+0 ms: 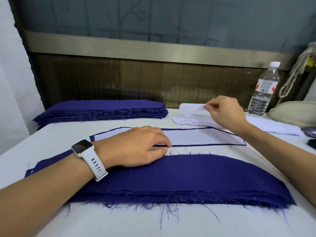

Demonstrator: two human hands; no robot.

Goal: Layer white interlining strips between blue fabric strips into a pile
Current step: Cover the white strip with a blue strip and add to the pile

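Note:
A white interlining strip (201,138) lies flat on a blue fabric strip in the middle of the table, with only a thin blue border showing. My left hand (138,147) rests palm down on its left part, fingertips pinching at the near edge. My right hand (225,112) is at the back right, pinching the curled-up end of the top strip of the white interlining stack (193,113). A thick pile of blue fabric strips (171,177) with frayed edges lies nearest me. Another blue stack (106,109) sits at the back left.
A clear water bottle (264,92) stands at the back right next to a beige bag (292,112) with a cord. A dark object (311,142) pokes in at the right edge. A wooden wall panel (119,79) runs behind the white table (119,223).

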